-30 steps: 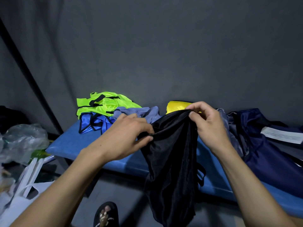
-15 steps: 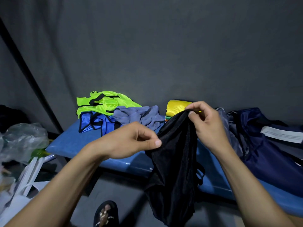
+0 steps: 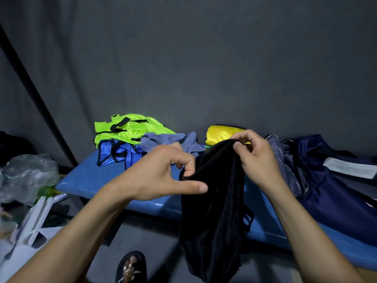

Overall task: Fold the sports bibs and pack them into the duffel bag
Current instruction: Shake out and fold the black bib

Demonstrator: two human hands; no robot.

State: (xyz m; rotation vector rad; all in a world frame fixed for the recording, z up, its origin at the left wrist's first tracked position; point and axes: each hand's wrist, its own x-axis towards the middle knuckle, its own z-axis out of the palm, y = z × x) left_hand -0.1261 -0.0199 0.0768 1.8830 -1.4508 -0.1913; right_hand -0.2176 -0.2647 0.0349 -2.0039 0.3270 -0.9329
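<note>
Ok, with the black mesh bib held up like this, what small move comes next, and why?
Probably slide the left hand sideways along the top edge of the black mesh bib to spread it flat. The right hand pinches one upper corner, the left pinches close beside it, and the fabric hangs bunched in front of the blue padded bench, too crumpled to fold.

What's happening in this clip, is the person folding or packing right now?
Folding hasn't really begun. The person holds a black bib up over the blue bench: the right hand pinches its top edge, the left hand pinches an edge lower down. It hangs bunched, unfolded. Neon green, blue and yellow bibs lie on the bench. The navy duffel bag sits to the right.
</note>
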